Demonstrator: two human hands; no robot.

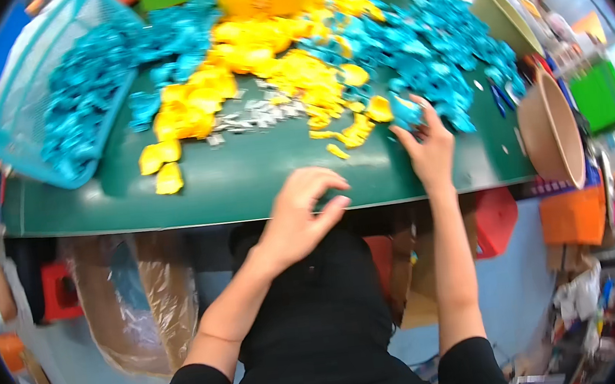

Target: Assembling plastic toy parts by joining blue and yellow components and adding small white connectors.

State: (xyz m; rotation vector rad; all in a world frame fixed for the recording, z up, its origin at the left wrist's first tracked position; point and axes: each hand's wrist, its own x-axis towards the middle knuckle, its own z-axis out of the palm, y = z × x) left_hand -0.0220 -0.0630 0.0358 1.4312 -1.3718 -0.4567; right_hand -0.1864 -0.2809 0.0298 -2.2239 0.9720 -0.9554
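Blue piece: it sits in your right hand (431, 145), to the right of the grey bits (262, 113); the blue piece (406, 113) looks thin and curved, so judge it easy to bend and hold it lightly.
Right grip: your thumb and fingers pinch the piece from either side; blur hides where the pads press, so how firm the hold is cannot be told.
Left hand: your left hand (300, 209) is in front of the grey bits, over the near edge of the green table (225, 194), thumb and fingers spread with nothing seen between them; it is free to steady the piece's far side.
Blue heap: the blue heap (444, 65) spreads right of the grey bits, close by your right fingers; lift the piece clear before turning it, or it could snag its neighbours.
Yellow piece: a loose yellow piece (380, 108) lies right of the grey bits, just beside your right hand; leave your thumb room so you don't sweep it along.
Grey bits: small and loosely scattered, they could stray if your left wrist drags across; raise it when you reach over.
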